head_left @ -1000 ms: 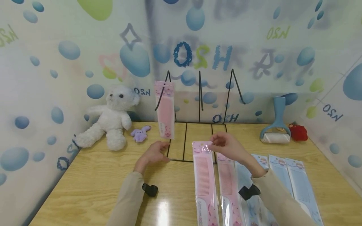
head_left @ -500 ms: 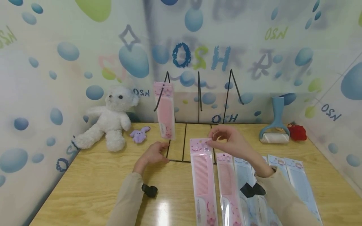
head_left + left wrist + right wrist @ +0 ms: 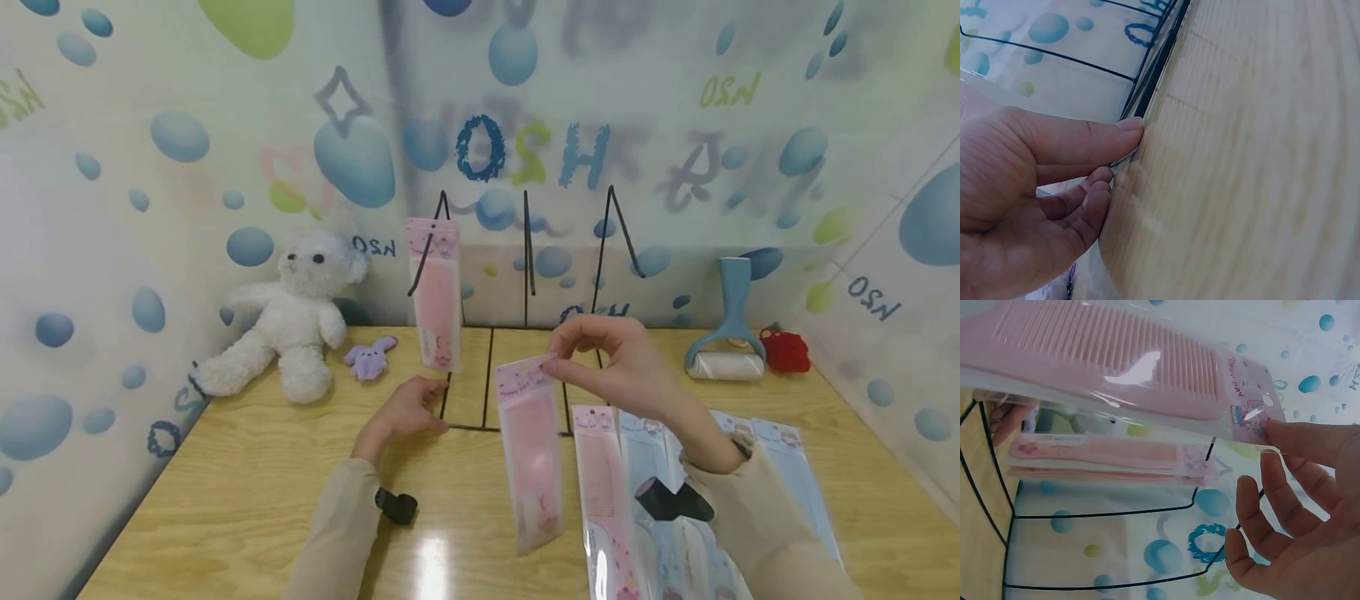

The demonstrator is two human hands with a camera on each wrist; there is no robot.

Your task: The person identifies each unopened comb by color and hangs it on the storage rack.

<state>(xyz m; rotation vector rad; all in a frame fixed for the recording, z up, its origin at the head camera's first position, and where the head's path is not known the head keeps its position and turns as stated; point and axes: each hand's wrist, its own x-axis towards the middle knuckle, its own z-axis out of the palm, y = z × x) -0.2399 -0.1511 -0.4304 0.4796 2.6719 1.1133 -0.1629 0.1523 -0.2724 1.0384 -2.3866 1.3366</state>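
My right hand (image 3: 621,360) pinches the pink comb packet (image 3: 531,458) by its top corner, tilted at the near side of the rack (image 3: 526,267); I'd level it gently, left hand (image 3: 401,417) touching the base's left side, fingers loosely parted

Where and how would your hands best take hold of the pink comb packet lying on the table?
Probably by the printed header at the far end of the pink comb packet, pinched from above: the packet lies flat, and blue packets sit close along its right.
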